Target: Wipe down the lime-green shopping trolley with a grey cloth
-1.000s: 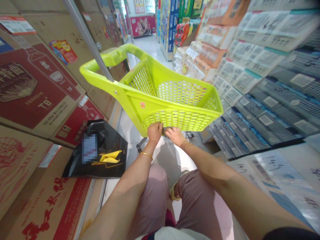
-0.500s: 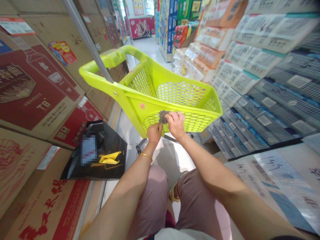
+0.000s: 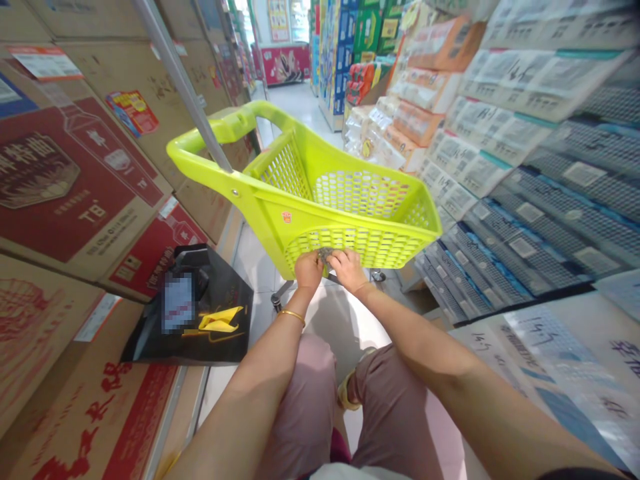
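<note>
A lime-green plastic shopping cart [image 3: 267,230] stands before me, its side panel pierced with a lattice of slots. My left hand [image 3: 309,270], a gold bangle on its wrist, is closed with its fingertips pinching a small crumpled grey rag [image 3: 325,253]. On the other side of the rag, my right hand [image 3: 349,269] has its fingers curled over it. Both hands are close together at the lower part of the slotted panel. I cannot tell whether the rag touches the plastic.
A black bag [image 3: 220,283] with a yellow piece on it lies at the left. Stacked cartons [image 3: 45,173] line the left side. Packs of paper goods [image 3: 530,213] are piled on the right. A grey metal pole [image 3: 183,83] slants past the cart handle. The tiled aisle [image 3: 299,107] runs ahead.
Both hands have moved down the side panel with the rag, which is now bunched smaller between the fingers. The whole view has shifted slightly.
</note>
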Motion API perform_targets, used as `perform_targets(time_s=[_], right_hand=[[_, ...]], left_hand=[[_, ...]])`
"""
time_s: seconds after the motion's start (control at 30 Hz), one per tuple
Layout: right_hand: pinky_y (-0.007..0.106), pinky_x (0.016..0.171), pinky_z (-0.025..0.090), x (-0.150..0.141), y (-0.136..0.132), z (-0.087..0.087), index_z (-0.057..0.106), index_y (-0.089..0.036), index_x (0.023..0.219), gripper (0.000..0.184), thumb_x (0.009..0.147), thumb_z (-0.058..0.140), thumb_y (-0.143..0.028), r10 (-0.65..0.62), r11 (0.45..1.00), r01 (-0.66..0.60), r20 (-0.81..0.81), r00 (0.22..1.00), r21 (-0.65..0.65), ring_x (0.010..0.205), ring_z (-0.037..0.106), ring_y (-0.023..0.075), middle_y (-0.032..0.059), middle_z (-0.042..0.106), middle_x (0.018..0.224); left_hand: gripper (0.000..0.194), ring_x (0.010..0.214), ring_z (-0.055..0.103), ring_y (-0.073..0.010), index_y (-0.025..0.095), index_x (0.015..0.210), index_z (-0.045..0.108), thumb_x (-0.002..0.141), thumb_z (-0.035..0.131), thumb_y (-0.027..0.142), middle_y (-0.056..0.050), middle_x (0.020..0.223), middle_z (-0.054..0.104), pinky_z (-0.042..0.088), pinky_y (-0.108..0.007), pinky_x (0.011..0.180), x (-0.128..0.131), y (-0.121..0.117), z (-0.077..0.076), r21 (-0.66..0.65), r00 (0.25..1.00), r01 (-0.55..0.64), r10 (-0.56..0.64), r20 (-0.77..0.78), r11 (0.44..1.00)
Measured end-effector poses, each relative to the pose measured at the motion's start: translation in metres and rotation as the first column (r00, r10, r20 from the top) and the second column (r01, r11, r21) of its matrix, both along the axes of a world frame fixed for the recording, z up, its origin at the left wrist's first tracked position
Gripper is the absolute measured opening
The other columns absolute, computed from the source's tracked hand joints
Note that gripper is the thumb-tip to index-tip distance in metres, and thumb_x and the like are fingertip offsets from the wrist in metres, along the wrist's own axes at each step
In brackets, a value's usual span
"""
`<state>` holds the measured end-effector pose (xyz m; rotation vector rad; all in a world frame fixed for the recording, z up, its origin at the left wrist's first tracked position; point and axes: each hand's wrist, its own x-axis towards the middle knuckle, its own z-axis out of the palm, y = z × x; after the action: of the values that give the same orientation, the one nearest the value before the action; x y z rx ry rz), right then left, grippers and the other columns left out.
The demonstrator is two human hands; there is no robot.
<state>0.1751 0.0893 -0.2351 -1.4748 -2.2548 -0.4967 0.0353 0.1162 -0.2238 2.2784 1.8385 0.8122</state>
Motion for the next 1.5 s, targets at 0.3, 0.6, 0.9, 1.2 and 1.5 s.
perform_targets(time_s=[0.3, 0.6, 0.9, 1.2, 1.5], right_hand=[[0.033, 0.081, 0.028, 0.001, 0.007, 0.033, 0.062, -0.028, 0.106, 0.025, 0.089, 0.044, -0.022, -0.022, 0.985, 0.032, -0.061, 0.998, 0.171, 0.097, 0.039, 0.0206, 0.0037, 0.061, 0.105], [0.036, 0.085, 0.027, -0.006, 0.018, 0.062, 0.064, -0.028, 0.101, 0.028, 0.089, 0.041, -0.018, -0.084, 0.932, 0.157, -0.226, 0.97, 0.328, 0.098, 0.038, 0.0215, 0.0047, 0.059, 0.104], [0.034, 0.079, 0.029, 0.007, 0.001, 0.013, 0.062, -0.027, 0.107, 0.027, 0.089, 0.042, -0.024, 0.011, 0.999, -0.012, 0.027, 1.0, 0.038, 0.095, 0.039, 0.0216, 0.0054, 0.06, 0.108], [0.032, 0.077, 0.028, 0.002, -0.002, 0.036, 0.062, -0.024, 0.106, 0.028, 0.087, 0.042, -0.017, 0.025, 0.999, -0.021, -0.096, 0.995, 0.035, 0.091, 0.04, 0.0202, 0.0057, 0.059, 0.105], [0.031, 0.08, 0.032, 0.001, -0.011, 0.069, 0.061, -0.02, 0.097, 0.028, 0.081, 0.04, -0.011, 0.005, 0.984, 0.053, -0.321, 0.947, 0.173, 0.09, 0.041, 0.0198, 0.0071, 0.055, 0.101]], left_hand=[[0.026, 0.077, 0.06, -0.0192, 0.015, 0.084, 0.066, 0.088, 0.044, 0.027, -0.009, 0.08, 0.068, 0.039, -0.027, 0.069, -0.001, 0.0, 0.003, 0.015, 1.0, 0.023, -0.023, 0.001, 1.0], [0.036, 0.083, 0.062, -0.0186, 0.015, 0.098, 0.067, 0.091, 0.041, 0.039, -0.01, 0.09, 0.07, 0.042, -0.026, 0.075, -0.002, 0.002, -0.001, 0.023, 0.999, 0.021, -0.022, 0.033, 1.0], [0.026, 0.085, 0.061, -0.0188, 0.016, 0.092, 0.067, 0.087, 0.043, 0.026, -0.009, 0.089, 0.069, 0.042, -0.027, 0.075, -0.002, -0.004, 0.012, -0.048, 1.0, -0.007, 0.006, -0.021, 0.999], [0.024, 0.079, 0.061, -0.0206, 0.017, 0.084, 0.067, 0.085, 0.046, 0.029, -0.01, 0.081, 0.068, 0.04, -0.028, 0.069, -0.004, -0.004, 0.017, -0.006, 0.995, -0.047, 0.046, -0.092, 0.999], [0.03, 0.078, 0.06, -0.0196, 0.015, 0.107, 0.061, 0.086, 0.045, 0.028, -0.008, 0.077, 0.067, 0.04, -0.029, 0.071, 0.006, -0.016, 0.051, 0.123, 0.998, 0.048, -0.042, -0.049, 0.991]])
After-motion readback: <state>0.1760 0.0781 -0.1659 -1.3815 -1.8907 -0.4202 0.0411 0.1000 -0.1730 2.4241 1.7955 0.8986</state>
